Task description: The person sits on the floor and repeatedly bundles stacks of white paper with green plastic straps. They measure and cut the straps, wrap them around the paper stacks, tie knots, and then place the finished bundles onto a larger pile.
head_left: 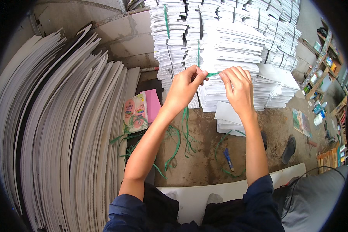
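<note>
green strap point(213, 73) pulled tight between both hands, up around 12 o'clock | left hand point(185, 87) pinching one end, right hand point(237, 87) pinching the other | white paper stacks point(236, 46) right behind | loose green straps point(178, 141) on floor, 6 o'clock | blue cutter point(228, 159) nearby

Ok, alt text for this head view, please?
Both hands, left hand and right hand, pinch a green strap between them over stacks of white paper. Below, loose straps lie on the floor.
</note>
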Demonstrator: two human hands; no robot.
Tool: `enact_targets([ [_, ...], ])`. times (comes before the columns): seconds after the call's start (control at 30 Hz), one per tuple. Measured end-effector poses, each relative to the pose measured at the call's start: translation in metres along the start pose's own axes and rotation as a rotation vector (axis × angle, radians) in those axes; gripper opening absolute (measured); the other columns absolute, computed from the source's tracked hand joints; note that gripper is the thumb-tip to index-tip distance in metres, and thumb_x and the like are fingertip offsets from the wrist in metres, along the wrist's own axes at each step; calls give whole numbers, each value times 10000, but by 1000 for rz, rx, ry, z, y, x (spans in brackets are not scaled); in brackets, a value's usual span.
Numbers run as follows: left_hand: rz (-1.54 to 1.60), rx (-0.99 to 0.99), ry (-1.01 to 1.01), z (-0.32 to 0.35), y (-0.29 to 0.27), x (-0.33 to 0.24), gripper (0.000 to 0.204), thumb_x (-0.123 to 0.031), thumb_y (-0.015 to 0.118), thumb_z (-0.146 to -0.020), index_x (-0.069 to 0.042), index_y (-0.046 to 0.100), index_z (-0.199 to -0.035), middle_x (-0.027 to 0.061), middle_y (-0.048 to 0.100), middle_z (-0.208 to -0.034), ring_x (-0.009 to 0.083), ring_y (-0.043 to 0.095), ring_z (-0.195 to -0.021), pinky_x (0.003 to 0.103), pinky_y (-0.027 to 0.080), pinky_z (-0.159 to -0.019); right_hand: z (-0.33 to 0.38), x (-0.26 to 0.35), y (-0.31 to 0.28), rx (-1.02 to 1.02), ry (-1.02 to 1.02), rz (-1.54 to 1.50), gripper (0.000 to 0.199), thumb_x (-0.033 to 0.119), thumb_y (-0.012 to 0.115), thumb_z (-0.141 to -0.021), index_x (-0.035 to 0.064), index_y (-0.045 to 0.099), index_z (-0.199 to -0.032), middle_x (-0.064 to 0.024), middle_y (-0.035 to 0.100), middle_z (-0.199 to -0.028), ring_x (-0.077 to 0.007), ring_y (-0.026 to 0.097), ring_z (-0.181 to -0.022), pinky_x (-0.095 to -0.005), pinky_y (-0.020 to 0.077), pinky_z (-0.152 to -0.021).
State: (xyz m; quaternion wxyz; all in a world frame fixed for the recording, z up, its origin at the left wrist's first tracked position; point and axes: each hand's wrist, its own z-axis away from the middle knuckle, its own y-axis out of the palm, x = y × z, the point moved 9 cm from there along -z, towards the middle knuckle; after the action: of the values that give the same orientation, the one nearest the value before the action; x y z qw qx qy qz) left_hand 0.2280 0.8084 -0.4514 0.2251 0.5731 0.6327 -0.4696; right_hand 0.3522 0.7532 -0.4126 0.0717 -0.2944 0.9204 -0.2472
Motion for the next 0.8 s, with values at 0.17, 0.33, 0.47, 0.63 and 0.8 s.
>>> enact_targets([
  [0.17,206,-5,-15,-3,7,7,250,-247,535,-849,-8,572,-786,19,541,-616,43,420,-576,210,347,-527,8,-11,2,-43,91,34,72,87,551,-779,39,536,-728,-72,539,-706,-237,516,-652,-341,377,-639],
  [0.33,341,-133,13,-1,8,6,139,-130,588,-805,-10,616,-871,63,600,-695,38,475,-621,210,372,-539,20,10,27,28,44,-80,61,74,555,-771,34,527,-735,-77,524,-685,-260,501,-601,-348,384,-602],
  [0.47,-80,-295,239,7,-5,-7,110,-88,619,-762,-9,630,-837,67,636,-778,123,520,-623,267,421,-572,13,9,29,86,104,-156,79,91,528,-796,29,523,-748,-104,526,-699,-296,492,-608,-350,388,-608],
  [0.63,-425,-334,604,19,15,-33,157,-22,650,-677,-40,621,-830,55,613,-770,217,500,-685,303,439,-609,16,-15,28,85,342,-316,142,124,480,-835,0,504,-770,-156,523,-713,-345,492,-636,-390,385,-585],
  [0.8,-540,-343,693,26,25,-34,212,-30,653,-656,-64,586,-854,24,583,-810,218,480,-747,320,410,-638,23,-26,38,180,469,-354,186,154,452,-850,-12,501,-783,-198,509,-680,-370,492,-637,-415,370,-563],
])
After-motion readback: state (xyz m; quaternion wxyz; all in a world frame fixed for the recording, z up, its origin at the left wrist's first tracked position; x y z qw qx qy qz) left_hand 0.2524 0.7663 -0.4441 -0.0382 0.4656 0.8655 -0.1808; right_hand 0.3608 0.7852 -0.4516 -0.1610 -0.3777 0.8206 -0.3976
